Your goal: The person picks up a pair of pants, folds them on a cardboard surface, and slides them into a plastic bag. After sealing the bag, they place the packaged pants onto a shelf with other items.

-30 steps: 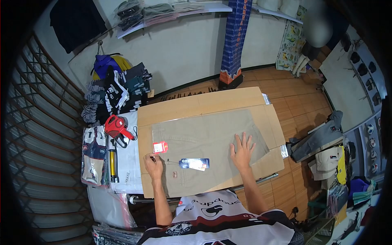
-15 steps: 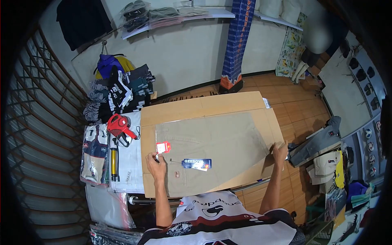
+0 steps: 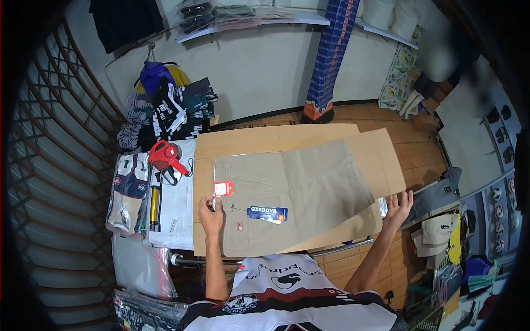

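Khaki folded trousers [image 3: 259, 231] lie flat across a cardboard sheet [image 3: 243, 142] on the table. A red and white tag [image 3: 223, 188] and a dark blue GEEDOVA label [image 3: 268, 213] lie on them. At the trousers' left edge, just below the red tag, my left hand [image 3: 211, 218] is closed in a pinch; a small pale bit shows at its fingertips, too small to name. My right hand [image 3: 398, 209] grips the lower right corner of a raised cardboard flap [image 3: 383, 160], and the right part of the trousers bends with it.
Left of the cardboard lie a red tool with a handle [image 3: 167, 159], a yellow and black cylinder [image 3: 155, 207] and a bagged jersey [image 3: 128, 193]. Piled clothes [image 3: 171, 113] stand behind. A blue pillar [image 3: 331, 60] rises beyond the table. Grey garments [image 3: 436, 193] are at right.
My right hand has moved right, and the cardboard flap has swung up and outward with it. A crease now shows across the trousers. My left hand has stayed near the left edge.
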Available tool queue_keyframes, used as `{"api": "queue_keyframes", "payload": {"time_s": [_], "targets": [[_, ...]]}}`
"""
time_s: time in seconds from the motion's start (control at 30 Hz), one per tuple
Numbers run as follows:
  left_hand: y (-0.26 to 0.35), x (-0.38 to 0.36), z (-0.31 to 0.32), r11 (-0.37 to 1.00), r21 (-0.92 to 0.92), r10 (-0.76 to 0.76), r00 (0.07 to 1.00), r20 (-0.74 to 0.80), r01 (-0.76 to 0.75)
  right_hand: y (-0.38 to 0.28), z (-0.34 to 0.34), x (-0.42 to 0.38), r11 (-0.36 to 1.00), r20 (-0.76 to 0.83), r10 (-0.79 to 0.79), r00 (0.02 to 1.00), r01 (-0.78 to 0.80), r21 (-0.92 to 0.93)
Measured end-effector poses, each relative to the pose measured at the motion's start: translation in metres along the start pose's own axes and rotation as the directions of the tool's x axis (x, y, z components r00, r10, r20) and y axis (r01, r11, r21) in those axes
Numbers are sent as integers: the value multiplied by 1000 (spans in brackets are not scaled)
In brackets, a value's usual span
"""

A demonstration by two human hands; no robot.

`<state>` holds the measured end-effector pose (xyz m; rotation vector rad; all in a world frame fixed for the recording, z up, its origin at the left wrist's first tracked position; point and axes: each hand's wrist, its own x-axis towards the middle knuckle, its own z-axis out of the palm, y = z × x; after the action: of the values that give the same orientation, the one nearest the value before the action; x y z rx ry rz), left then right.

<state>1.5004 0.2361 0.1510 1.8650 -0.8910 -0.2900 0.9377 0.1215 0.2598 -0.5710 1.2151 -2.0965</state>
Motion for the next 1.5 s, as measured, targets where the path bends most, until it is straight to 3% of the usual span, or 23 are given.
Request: {"api": "queue_keyframes", "payload": {"time_s": [0.1,0.13,0.17,0.23,0.27,0.37,0.47,0.57,0.63,0.7,0.8,0.9,1.0,1.2,1.5], "targets": [[-1,-5,-6,986,-151,-65,998,3,64,-14,10,-30,929,259,131,957,-210,306],[5,-10,-10,983,-169,-79,997,-10,76,-2,5,-30,917,280,177,943,-261,300],[11,-17,-14,979,-186,-94,995,-22,88,17,1,-32,851,486,158,860,-368,374],[17,-30,-21,979,-173,-111,993,-29,105,44,-3,-39,681,807,20,590,-599,421],[20,-36,-24,979,-167,-121,992,-38,113,52,1,-56,744,588,242,772,-537,398],[27,-56,-34,987,-123,-111,991,-78,101,52,34,-110,734,485,427,763,-606,308],[23,-75,-40,981,-145,-148,983,-113,130,54,64,-162,758,597,448,666,-637,142],[15,-91,-45,984,-136,-140,975,-173,117,84,73,-193,909,801,356,481,-375,-179],[7,-98,-47,989,-120,-107,971,-216,83,58,110,-229,935,861,337,381,-30,-353],[10,-103,-53,994,-58,-100,971,-215,90,53,124,-249,878,931,287,227,325,-350],[5,-110,-58,994,-28,-110,972,-210,107,83,127,-273,793,924,367,106,484,-370],[2,-111,-59,993,-31,-122,967,-222,118,82,131,-279,723,963,259,69,648,-241],[5,-111,-58,993,-60,-114,963,-245,103,89,133,-277,615,981,141,134,765,-193],[15,-103,-50,996,-18,-84,968,-235,82,96,127,-252,550,965,61,257,798,-247],[33,-57,-27,904,425,-5,994,-107,50,106,132,-247,513,985,-46,166,850,-119]]}}
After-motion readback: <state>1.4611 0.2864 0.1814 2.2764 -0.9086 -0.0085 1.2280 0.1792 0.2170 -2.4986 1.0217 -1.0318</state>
